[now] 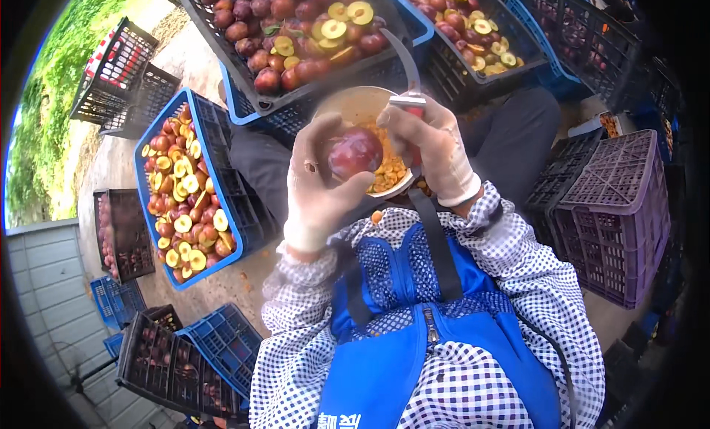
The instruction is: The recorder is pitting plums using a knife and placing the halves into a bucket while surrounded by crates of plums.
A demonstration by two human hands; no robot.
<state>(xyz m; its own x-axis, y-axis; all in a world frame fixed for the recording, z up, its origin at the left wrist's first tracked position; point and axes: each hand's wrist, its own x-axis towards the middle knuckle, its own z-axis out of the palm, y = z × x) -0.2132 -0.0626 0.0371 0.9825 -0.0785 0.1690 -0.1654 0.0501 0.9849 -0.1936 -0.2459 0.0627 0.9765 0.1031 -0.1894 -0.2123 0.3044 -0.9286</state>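
A whole dark red plum (355, 152) rests in my left hand (314, 181), its gloved fingers and thumb curved round it. My right hand (433, 144), also gloved, is closed round the red handle of a knife (403, 63) whose curved blade points up and away from me. Below both hands, between my legs, stands a round pale bucket (355, 98) with orange-brown plum stones (388, 166) in it. The blade is apart from the plum.
Straight ahead, a dark crate (255, 96) holds whole plums and some halves. At the left, a blue-rimmed crate (140, 185) is full of cut halves. More plum crates (481, 29) stand at the far right. A purple crate (614, 177) is beside me on the right; stacked crates (222, 340) lie at the lower left.
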